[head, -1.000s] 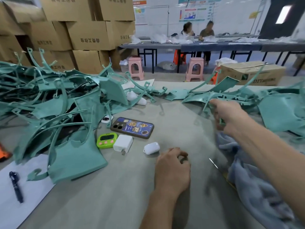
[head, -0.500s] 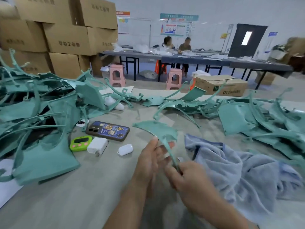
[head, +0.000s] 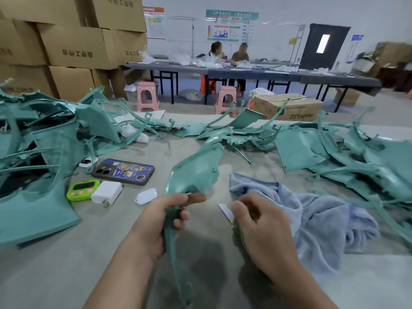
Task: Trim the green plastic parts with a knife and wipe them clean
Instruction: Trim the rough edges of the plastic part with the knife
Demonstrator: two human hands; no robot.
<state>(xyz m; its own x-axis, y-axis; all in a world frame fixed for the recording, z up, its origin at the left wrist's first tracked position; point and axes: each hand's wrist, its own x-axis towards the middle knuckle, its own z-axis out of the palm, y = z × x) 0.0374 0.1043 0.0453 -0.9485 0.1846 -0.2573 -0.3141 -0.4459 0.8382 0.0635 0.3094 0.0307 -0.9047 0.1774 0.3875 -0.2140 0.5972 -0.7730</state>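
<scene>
Green and curved, the plastic part [head: 196,168] is hanging over the table [head: 89,253] in the left hand [head: 160,219], whose fingers are curling round its narrow neck, while the right hand [head: 263,228] is pinching the knife [head: 225,211] just beside it, ideally shaving outward, away from the gripping thumb.

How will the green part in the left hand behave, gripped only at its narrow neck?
Probably fairly stiff: the green part holds its curve above the left hand without drooping. Likely light: one hand carries it. The wide panel sits high, so it may twist.
</scene>
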